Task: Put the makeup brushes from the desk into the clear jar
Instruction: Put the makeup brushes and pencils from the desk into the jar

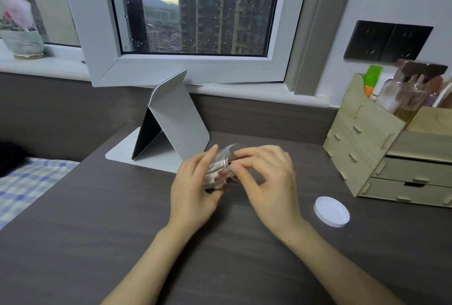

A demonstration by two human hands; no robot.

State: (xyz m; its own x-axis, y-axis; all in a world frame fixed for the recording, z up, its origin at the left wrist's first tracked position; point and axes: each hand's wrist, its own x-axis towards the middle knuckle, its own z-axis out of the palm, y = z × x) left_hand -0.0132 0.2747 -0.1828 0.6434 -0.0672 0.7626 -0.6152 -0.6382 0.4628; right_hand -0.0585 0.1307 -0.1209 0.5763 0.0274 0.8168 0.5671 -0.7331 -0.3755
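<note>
The clear jar (226,158) is held tilted above the middle of the dark desk, its open mouth pointing up and to the right. My left hand (193,190) wraps around the jar's body from the left. Several makeup brushes (216,177) with white handles and brown ferrules lie inside it. My right hand (266,180) is at the jar's mouth, fingertips curled against the rim and the brush ends; whether it pinches a brush is hidden by the fingers.
The jar's white lid (332,211) lies flat on the desk to the right. A wooden drawer organiser (381,155) with bottles stands at the far right. A grey folding stand (171,121) sits behind the hands. A bed with a checked sheet (29,187) borders the desk's left edge.
</note>
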